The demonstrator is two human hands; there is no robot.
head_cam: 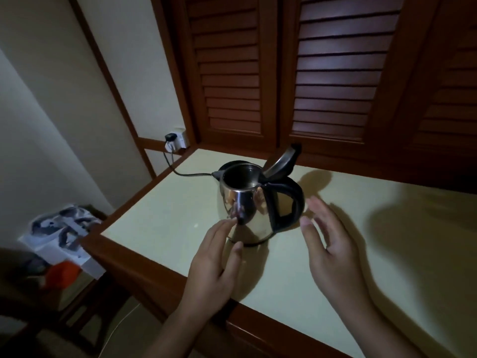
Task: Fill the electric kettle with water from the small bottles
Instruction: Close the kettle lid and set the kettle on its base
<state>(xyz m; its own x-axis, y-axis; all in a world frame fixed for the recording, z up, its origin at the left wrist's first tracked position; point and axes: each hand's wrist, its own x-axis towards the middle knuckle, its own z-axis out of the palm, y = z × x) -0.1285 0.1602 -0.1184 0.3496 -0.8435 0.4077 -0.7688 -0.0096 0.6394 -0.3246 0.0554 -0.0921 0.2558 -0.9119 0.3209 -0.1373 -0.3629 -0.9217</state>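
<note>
"Two hands, both spread and holding nothing. The left hand (211, 257) has its fingertips at the spout (241, 215) and its thumb low by the base of the electric kettle (254, 223). I judge that it touches the steel, though the reflections make that hard to settle. The right hand (327, 244) is blurred, just beside the black handle (293, 202) and apart from it."

"And the kettle itself?"

"Upright on the worktop (167, 210), towards its left end and not far from the front edge. The lid (281, 158) is tipped back and the mouth is open. No small bottles are in view, so I'd say pouring has not begun."

"So what worries you?"

"Mostly that edge. A nudge from the left hand could slide the kettle towards it, and the polished body looks slippery. A one-sided push low down could also tip it."

"And further back?"

"The cord (185, 173) runs from behind the kettle to a wall socket (178, 140) with a plug in it. Water poured carelessly past that narrow mouth would spread over the worktop towards the cord. Dragging the kettle nearer could pull the cord taut. The lid only leans open, so it might drop onto a bottle neck mid-pour. The dim light won't help in judging the fill level, either."
</note>
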